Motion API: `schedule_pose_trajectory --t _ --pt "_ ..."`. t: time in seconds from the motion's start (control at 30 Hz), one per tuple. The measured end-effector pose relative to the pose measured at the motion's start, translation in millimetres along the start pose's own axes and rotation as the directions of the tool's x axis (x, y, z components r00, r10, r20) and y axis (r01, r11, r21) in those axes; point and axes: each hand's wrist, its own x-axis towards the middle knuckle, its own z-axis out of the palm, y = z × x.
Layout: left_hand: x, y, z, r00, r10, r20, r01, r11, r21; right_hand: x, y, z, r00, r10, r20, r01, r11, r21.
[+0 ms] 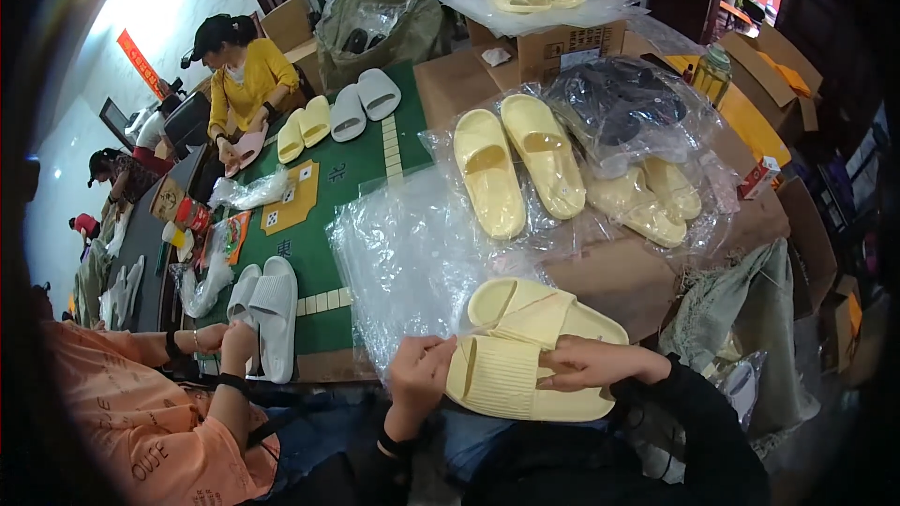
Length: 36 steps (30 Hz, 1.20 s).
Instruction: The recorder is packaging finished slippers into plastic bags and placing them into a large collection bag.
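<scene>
A pair of pale yellow slide slippers lies in front of me at the table's near edge, side by side. The nearer slipper point(497, 379) has a ribbed strap, and the farther slipper point(530, 312) is partly covered by a flat yellow piece with a thin reddish line across it. My right hand point(595, 363) grips the nearer slipper at its strap opening, fingertips tucked inside. My left hand point(419, 377) is closed in a pinch beside its toe end; what sits between the fingers is too small to make out. Clear plastic bags point(403, 258) lie flat just beyond.
Bagged yellow slippers point(489, 173) and a dark bagged pair point(619, 103) cover the cardboard ahead. At left, a person in orange point(169, 412) handles white slippers point(277, 319) on the green tabletop point(323, 267). Another person in yellow point(251, 84) works farther back. A sack point(741, 319) hangs at right.
</scene>
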Motion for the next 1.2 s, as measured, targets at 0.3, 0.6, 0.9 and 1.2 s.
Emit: schedule_pose_trajectory --t 0.3,0.6,0.9,1.2 --pt "4.7 20.1 5.5 0.973 0.187 0.133 -0.201 0.974 0.104 1.8 -0.6 24.3 0.979 0.028 -0.204 -0.046 0.995 -0.083" --pt "6.8 35.8 9.8 0.963 0.151 0.225 -0.151 0.988 -0.015 12.7 2.9 32.1 0.983 0.121 -0.141 -0.149 0.965 -0.218" --pt "2.4 46.9 19.8 0.966 0.149 0.211 -0.135 0.988 -0.081 54.9 13.1 39.7 0.987 0.085 -0.135 -0.106 0.982 -0.159" --pt "0.4 54.0 12.8 0.974 0.085 0.21 -0.052 0.986 -0.158 99.2 19.1 45.4 0.956 -0.066 -0.287 -0.04 0.936 -0.351"
